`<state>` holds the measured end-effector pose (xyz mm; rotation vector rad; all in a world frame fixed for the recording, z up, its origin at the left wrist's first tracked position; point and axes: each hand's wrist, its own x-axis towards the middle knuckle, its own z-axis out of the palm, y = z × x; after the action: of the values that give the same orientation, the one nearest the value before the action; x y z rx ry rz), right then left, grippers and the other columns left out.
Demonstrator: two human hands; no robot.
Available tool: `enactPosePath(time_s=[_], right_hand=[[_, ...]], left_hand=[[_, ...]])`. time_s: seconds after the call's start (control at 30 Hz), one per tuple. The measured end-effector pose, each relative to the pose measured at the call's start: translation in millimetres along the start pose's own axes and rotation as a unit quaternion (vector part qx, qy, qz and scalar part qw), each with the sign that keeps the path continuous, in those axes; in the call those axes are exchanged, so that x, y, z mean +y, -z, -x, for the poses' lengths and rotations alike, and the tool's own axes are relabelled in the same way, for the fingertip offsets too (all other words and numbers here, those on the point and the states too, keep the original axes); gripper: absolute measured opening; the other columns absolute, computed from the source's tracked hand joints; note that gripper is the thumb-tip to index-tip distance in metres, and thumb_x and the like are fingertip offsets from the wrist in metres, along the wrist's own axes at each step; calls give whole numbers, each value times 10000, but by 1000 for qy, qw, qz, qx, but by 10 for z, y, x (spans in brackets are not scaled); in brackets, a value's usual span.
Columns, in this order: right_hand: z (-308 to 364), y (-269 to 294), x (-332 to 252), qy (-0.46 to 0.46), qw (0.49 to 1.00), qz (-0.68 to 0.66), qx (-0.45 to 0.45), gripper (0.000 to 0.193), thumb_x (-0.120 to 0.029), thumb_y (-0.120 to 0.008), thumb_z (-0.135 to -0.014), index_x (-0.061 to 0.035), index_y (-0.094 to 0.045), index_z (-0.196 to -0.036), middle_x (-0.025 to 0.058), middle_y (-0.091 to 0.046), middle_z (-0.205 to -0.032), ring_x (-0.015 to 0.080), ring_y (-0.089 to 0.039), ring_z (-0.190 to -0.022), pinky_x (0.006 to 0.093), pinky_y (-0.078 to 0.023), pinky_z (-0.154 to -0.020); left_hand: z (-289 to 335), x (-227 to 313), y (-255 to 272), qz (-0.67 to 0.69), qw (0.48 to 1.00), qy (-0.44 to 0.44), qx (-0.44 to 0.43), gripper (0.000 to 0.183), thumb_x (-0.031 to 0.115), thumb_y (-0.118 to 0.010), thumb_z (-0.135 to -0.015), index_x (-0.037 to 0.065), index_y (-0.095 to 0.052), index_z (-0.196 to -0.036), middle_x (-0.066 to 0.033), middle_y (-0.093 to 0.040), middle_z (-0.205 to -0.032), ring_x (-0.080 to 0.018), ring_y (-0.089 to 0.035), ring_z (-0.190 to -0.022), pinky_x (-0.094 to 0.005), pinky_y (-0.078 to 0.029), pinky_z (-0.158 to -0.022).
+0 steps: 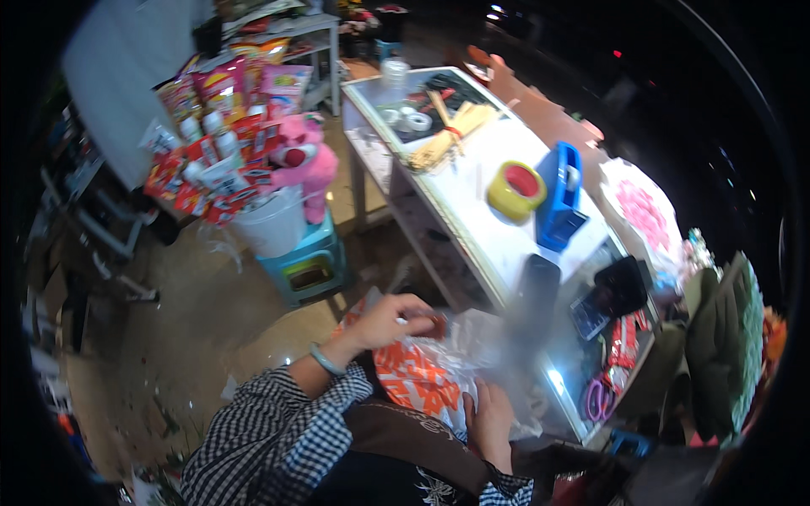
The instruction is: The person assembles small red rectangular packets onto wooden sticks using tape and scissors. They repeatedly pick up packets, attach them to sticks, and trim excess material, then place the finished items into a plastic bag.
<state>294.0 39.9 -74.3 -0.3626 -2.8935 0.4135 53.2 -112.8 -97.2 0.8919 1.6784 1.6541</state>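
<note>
A white plastic bag with orange print point(418, 375) lies across my lap, against the near side of the display table. My left hand point(392, 322), with a pale bangle at the wrist, is above the bag's upper part. Its fingers are curled together next to a small reddish-brown thing; what they hold is not clear. Lower down, my right hand point(491, 419) grips the crumpled clear edge of the bag between thumb and fingers. Part of the bag is hidden behind my hands and sleeve.
On the glass-topped table point(472, 185) are a yellow tape roll point(516, 191), a blue tape dispenser point(558, 198), a dark phone point(540, 282), bundled sticks point(451, 139) and purple scissors point(597, 400). Left, a white bucket point(270, 223) of snacks stands on a blue stool point(308, 270) beside a pink plush toy point(312, 160).
</note>
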Motion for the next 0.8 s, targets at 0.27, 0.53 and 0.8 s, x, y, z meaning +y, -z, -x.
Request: enactPosePath(time_s=[0.27, 0.53, 0.8], right_hand=[[-887, 979, -308, 136, 991, 16, -13, 140, -64, -644, -783, -51, -596, -914, 95, -565, -779, 269, -583, -695, 356, -483, -598], [-2872, 752, -299, 135, 984, -90, 77, 80, -67, -545, -803, 10, -562, -791, 216, -610, -761, 401, -598, -736, 471, -472, -658], [-3861, 79, -307, 19, 991, -16, 135, 114, -57, -542, -809, 13, -515, -894, 228, -620, -854, 387, -632, -786, 459, -507, -686]], left_hand=[[-519, 466, 175, 193, 976, -31, 94, 193, 85, -689, -829, 6, -553, -940, -57, -636, -854, -87, -615, -772, -217, -516, -636], [-579, 539, 194, 229, 956, -62, 172, 233, 89, -682, -830, -18, -562, -998, -61, -631, -917, -99, -614, -811, -245, -538, -688], [-782, 503, 297, 162, 943, -138, 258, 247, 86, -663, -847, 4, -527, -1036, -53, -621, -912, -91, -600, -808, -230, -508, -738]])
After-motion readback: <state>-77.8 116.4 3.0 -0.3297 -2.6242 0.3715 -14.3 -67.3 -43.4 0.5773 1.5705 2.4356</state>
